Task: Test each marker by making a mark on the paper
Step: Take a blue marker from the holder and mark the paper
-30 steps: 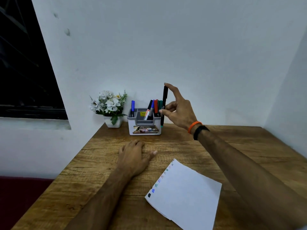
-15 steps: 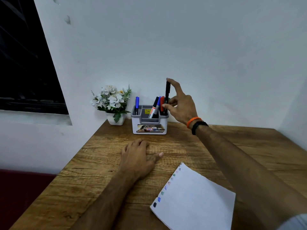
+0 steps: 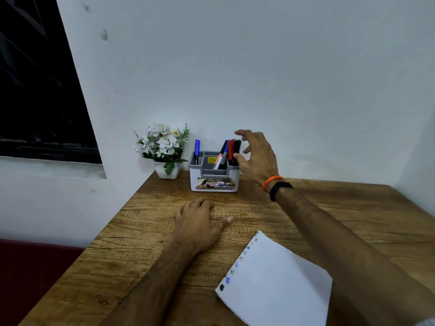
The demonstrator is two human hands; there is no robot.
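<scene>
A grey and white marker holder (image 3: 213,177) stands at the back of the wooden desk (image 3: 329,212). Several markers stand in its right compartment, among them a black marker (image 3: 236,150); a lone blue marker (image 3: 197,150) stands in the left one. My right hand (image 3: 257,156) hovers just right of the holder with spread, relaxed fingers and holds nothing; the thumb is close to the black marker. My left hand (image 3: 199,222) rests flat on the desk. The white paper (image 3: 277,283) lies near the front, with a row of small coloured marks along its left edge.
A small white pot of artificial flowers (image 3: 163,150) stands left of the holder against the white wall. A dark window (image 3: 35,90) is at the far left. The desk's left edge runs diagonally, with a dark red surface below it.
My right hand lowered the black marker into the holder's right compartment and let go of it; the fingers have spread. My left hand stayed on the desk.
</scene>
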